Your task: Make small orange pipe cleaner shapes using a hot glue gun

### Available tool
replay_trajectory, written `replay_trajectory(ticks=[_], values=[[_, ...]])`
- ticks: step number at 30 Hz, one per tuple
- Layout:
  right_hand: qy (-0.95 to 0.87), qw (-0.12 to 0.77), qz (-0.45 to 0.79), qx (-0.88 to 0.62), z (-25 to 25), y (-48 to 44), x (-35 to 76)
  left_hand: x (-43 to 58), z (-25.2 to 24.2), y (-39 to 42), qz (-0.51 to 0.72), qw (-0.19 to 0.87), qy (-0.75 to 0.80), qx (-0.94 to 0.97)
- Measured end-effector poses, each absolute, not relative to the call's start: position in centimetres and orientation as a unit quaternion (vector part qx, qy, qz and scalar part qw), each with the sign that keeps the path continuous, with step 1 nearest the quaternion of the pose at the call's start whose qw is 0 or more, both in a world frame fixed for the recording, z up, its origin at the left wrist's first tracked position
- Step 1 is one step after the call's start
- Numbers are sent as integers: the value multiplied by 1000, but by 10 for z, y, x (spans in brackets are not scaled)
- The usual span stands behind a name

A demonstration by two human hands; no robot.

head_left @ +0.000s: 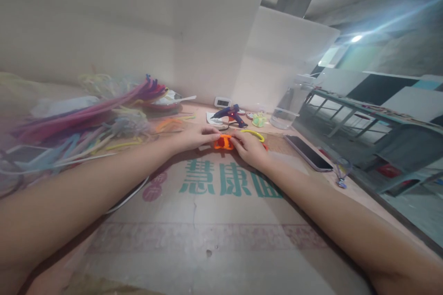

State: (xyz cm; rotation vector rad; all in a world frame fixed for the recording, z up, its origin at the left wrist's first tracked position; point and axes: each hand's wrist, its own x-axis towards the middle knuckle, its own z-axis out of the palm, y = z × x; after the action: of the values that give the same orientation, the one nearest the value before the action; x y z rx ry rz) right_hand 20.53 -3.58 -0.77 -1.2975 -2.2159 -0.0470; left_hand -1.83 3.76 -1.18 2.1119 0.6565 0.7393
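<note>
Between my two hands, over the printed cardboard sheet (194,226), is a small bright orange bent piece (223,142) that looks like shaped pipe cleaner. My left hand (198,138) pinches its left end with thumb and fingers. On the other side my right hand (249,148) has its fingers closed on the right end. Just behind the right hand lies a yellow curved loop (255,134), partly hidden by that hand; what it belongs to I cannot make out. A dark blue glue gun (232,114) rests farther back.
Pipe cleaners (100,110) in many colours are heaped at the left. Near the back wall stand a small digital clock (222,102), a yellow-green figure (259,120) and a clear plastic container (286,108). A phone (308,152) and a keyring (342,173) lie by the right edge.
</note>
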Motion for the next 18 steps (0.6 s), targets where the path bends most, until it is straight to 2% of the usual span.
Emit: replay_trajectory(ticks=[11,18], values=[[-838,249,-74,-480,-7,-37,204,-11,-6,19,306,246,298,870],[-839,250,-85,-475,-8,-36,205,-11,-7,17,312,204,311,874]])
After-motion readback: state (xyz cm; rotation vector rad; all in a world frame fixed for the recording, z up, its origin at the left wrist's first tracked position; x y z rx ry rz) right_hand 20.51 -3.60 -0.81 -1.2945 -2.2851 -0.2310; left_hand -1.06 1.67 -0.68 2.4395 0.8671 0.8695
